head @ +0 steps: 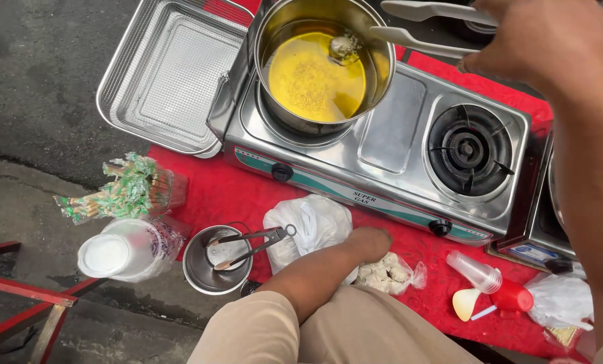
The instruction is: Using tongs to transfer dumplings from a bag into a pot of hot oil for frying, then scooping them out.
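Observation:
My right hand (537, 40) is up at the top right, shut on grey tongs (416, 37). The tong tips hold a small pale food piece (344, 47) just over the yellow oil (308, 81) in a steel pot (382, 67). The pot stands on the left burner of a steel two-burner gas stove (389, 128). My left hand (369, 243) reaches down in front of the stove, its fingers tucked into a clear bag of white food pieces (389, 273) and hidden from me.
A wire basket tray (173, 74) lies left of the stove on red cloth (220, 195). In front are a white plastic bag (308, 226), a steel cup (207, 273) with small tongs (254, 243), bagged cups (123, 253), wrapped sticks (123, 189), plastic cups (473, 269) and a red bottle (514, 296).

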